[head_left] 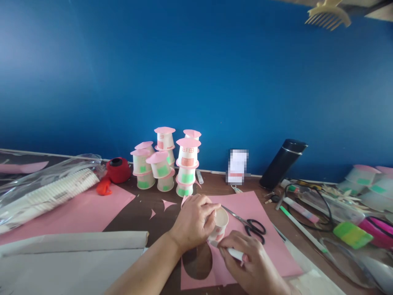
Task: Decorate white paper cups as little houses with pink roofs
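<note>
Paper cup [221, 220], white, was held over the pink sheet [253, 209], mid-right on the brown surface [129, 217]. Its round end faced up; reddish marks showed low on its side. Left hand [196, 221] grasped it from the left, fingers bent about the wall. Right hand [247, 260], close below and to the right, gripped a white marker [236, 253] with a pinkish end. Marker tip lost among the fingers; whether it touched the cup could not be told.

Just right of the cup, on the same sheet: scissors [246, 223], black loops to the right, blades pointing back toward the cup. Nearer edge of sheet had a round cut-out, brown showing through.

Beyond the left hand, a cluster of stacked cups [187, 162], upside down, pink roofs on top, green patches and red drawn windows on the sides. Pink scraps [168, 204] lay in front.

Far left: clear bag [64, 192] with a long nest of white cups, a red rounded object [118, 170] beside its end. Right: black flask [282, 164], tilted against the blue wall [184, 61]; farther along, a green-and-yellow block [353, 234].
</note>
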`<act>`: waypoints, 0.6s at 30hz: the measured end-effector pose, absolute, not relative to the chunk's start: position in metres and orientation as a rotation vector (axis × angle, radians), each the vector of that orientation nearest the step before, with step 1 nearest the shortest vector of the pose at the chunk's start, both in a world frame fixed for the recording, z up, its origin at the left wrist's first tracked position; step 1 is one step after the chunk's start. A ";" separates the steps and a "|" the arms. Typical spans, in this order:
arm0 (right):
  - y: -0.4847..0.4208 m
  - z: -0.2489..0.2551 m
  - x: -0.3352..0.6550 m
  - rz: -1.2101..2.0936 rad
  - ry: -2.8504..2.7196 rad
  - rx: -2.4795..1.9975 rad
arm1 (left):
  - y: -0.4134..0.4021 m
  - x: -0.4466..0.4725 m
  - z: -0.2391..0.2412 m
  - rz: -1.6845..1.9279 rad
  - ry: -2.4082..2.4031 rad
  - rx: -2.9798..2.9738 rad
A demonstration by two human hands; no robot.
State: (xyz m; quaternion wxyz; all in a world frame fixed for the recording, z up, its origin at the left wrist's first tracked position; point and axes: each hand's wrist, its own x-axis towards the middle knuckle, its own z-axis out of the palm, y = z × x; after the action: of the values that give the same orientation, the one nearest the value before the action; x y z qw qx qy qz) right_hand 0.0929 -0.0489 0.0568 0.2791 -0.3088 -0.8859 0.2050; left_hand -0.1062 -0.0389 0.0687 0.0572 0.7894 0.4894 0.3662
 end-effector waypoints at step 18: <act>-0.050 0.057 0.088 0.655 -2.386 -0.774 | -0.038 -0.106 0.068 1.084 1.501 2.407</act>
State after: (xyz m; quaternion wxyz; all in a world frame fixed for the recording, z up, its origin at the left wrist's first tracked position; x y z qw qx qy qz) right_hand 0.0882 -0.0504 0.0570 0.2712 -0.2875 -0.8858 0.2431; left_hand -0.1064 -0.0383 0.0685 0.0522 0.7916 0.4937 0.3563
